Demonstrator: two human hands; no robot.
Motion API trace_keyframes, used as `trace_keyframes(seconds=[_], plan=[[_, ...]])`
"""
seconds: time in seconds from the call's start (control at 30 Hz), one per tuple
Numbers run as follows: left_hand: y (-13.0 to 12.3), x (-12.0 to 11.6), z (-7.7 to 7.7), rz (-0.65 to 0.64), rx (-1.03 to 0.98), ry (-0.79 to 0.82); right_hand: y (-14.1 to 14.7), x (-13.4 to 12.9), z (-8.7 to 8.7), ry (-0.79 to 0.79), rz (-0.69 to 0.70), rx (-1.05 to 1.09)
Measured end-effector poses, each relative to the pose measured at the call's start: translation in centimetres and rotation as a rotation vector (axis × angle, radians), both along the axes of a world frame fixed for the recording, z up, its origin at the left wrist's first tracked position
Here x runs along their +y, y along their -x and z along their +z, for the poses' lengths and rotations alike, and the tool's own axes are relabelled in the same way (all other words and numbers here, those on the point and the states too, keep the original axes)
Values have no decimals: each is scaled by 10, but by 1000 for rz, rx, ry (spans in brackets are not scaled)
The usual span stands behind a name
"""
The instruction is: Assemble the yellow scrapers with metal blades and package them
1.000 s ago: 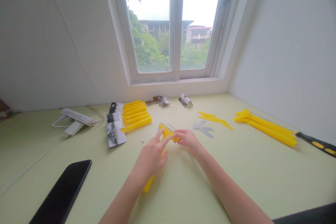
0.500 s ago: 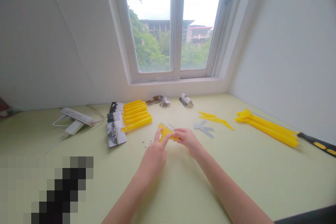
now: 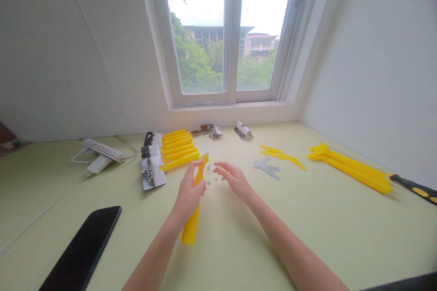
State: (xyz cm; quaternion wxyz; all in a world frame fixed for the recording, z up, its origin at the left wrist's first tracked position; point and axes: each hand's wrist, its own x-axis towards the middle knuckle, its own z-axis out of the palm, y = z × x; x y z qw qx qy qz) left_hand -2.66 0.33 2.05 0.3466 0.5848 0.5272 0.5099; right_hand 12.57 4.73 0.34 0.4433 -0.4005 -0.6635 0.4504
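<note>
My left hand point(image 3: 188, 191) is closed around a long yellow plastic scraper handle point(image 3: 190, 229). Its narrow head points away from me, and its wide end sticks out below the palm toward me. Just right of the handle lie several small metal screws or nuts point(image 3: 209, 183), too small to tell which. My right hand point(image 3: 235, 178) hovers beside these bits with its fingers stretched out and a little apart, and nothing shows in them. Farther right are grey flat blades point(image 3: 266, 167) in a crossed pile, with thin yellow plastic pieces point(image 3: 283, 154) behind them.
Several yellow handles point(image 3: 179, 159) with printed cards point(image 3: 152, 173) lie in a row at the back left. A black phone point(image 3: 83, 250) and a power strip point(image 3: 102, 150) are at left. Long yellow parts point(image 3: 355, 173) and a black-handled tool point(image 3: 414, 188) lie at right. Card scraps point(image 3: 243, 130) sit near the window.
The yellow handle has turned from lying between both hands to pointing away from me in my left hand alone. My right hand has let go of it and its fingers have straightened.
</note>
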Motion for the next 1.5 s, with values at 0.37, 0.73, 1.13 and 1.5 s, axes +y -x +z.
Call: trace_keyframes(seconds=[0.37,0.73,1.13,1.5], plan=[[3,-2,18,-319,-889,236,11,8,-29,-419,-301,-689],[-7,5,0,-409,-859,387,-20,13,3,-403,-337,-214],[-4,5,-4,-472,-857,413,-22,7,5,-608,-173,-288],[-5,2,-3,-488,-866,451,-20,4,10,-467,-199,-225]])
